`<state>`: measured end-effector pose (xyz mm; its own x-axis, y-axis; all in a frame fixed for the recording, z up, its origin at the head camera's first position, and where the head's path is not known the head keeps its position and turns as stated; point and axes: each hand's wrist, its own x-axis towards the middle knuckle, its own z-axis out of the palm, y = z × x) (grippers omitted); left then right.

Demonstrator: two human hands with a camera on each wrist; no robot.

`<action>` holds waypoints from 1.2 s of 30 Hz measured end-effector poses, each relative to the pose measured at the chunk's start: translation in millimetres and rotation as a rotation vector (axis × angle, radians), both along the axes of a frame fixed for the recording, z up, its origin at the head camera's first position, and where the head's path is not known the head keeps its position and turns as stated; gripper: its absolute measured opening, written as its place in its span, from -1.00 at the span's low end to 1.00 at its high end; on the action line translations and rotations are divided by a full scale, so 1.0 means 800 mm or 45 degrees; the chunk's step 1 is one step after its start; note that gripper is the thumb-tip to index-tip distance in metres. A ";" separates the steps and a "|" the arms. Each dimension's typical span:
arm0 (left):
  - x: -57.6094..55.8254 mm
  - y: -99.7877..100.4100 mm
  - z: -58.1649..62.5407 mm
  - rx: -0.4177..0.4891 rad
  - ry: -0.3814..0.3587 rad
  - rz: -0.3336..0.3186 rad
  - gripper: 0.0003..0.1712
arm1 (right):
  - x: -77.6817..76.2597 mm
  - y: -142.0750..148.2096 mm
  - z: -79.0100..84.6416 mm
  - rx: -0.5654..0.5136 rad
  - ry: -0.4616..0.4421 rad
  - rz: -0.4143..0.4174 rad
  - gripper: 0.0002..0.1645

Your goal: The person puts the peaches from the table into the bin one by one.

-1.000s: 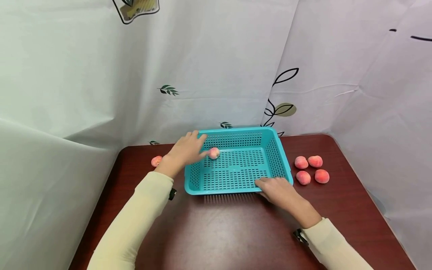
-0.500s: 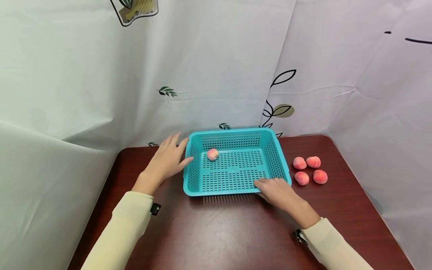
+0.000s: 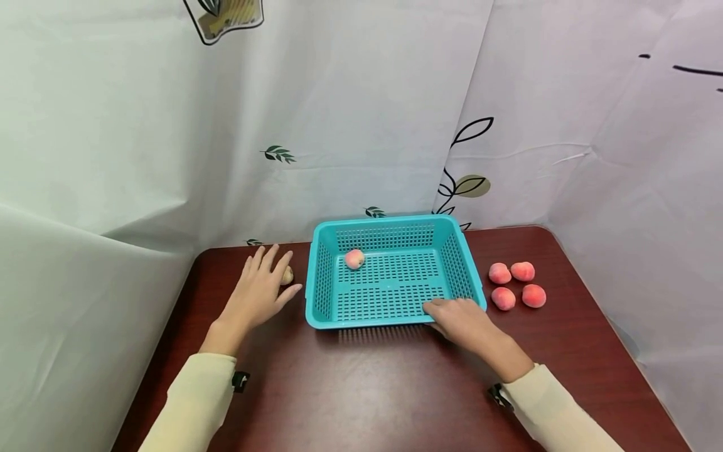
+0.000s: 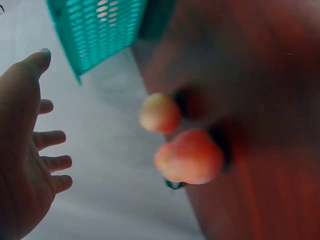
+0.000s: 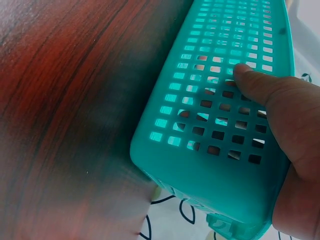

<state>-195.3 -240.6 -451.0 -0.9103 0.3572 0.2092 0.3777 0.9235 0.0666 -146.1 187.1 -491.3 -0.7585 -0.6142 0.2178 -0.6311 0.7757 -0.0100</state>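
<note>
My left hand (image 3: 253, 296), fingers spread and holding nothing, hovers over the table left of the turquoise plastic basket (image 3: 390, 324). Beside its fingers a pale peach (image 3: 287, 275) shows, partly covered in the head view. The left wrist view has a yellowish-red peach (image 4: 160, 113) and, against it, redder peach flesh (image 4: 195, 156), blurred, apart from the open palm. My right hand (image 3: 464, 321) grips the basket's near rim at the right corner; in the right wrist view its thumb (image 5: 252, 85) presses the perforated outer wall. One peach (image 3: 354, 259) lies inside, toward the back left.
Several pink-red peaches (image 3: 503, 299) sit grouped on the dark red-brown table (image 3: 361, 402), right of the basket. A white patterned curtain (image 3: 350, 125) hangs behind the table and along both sides.
My left hand has moved from over the basket's left side, out past its rim, left and down toward the table. The peach in the basket stays put; my right hand keeps its grip.
</note>
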 end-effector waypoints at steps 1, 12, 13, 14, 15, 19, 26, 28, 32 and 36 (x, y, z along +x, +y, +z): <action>0.002 -0.003 -0.005 0.013 0.005 0.008 -0.14 | 0.000 0.000 0.000 0.000 0.000 0.000 -0.76; 0.023 -0.038 -0.051 0.141 0.114 0.132 -0.27 | -0.001 -0.002 0.000 0.000 0.002 -0.001 -0.76; 0.023 -0.040 -0.055 0.155 0.116 0.144 -0.28 | -0.001 -0.002 0.000 -0.001 0.005 0.001 -0.76; 0.024 -0.042 -0.058 0.169 0.113 0.159 -0.30 | -0.001 -0.002 0.000 -0.002 0.007 0.002 -0.76; 0.025 -0.044 -0.061 0.184 0.104 0.178 -0.31 | -0.001 -0.002 0.000 -0.002 0.008 0.004 -0.75; 0.029 -0.042 -0.072 0.246 0.044 0.256 -0.32 | -0.001 -0.002 -0.001 0.003 0.003 -0.006 -0.75; 0.032 -0.034 -0.088 0.300 0.031 0.327 -0.32 | -0.001 0.000 -0.001 0.001 0.008 -0.018 -0.73; 0.031 -0.035 -0.091 0.293 0.026 0.337 -0.31 | -0.001 0.000 -0.001 0.001 0.013 -0.011 -0.73; 0.023 -0.037 -0.094 0.310 -0.010 0.344 -0.29 | -0.001 0.001 -0.002 0.002 0.026 -0.009 -0.72; 0.015 -0.040 -0.097 0.322 -0.042 0.367 -0.32 | -0.002 0.001 -0.003 0.000 0.027 -0.003 -0.71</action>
<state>-183.3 -272.6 -528.2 -0.9735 0.0265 0.2271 0.0988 0.9445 0.3134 -147.6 188.0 -493.9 -0.7552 -0.6122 0.2342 -0.6291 0.7773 0.0035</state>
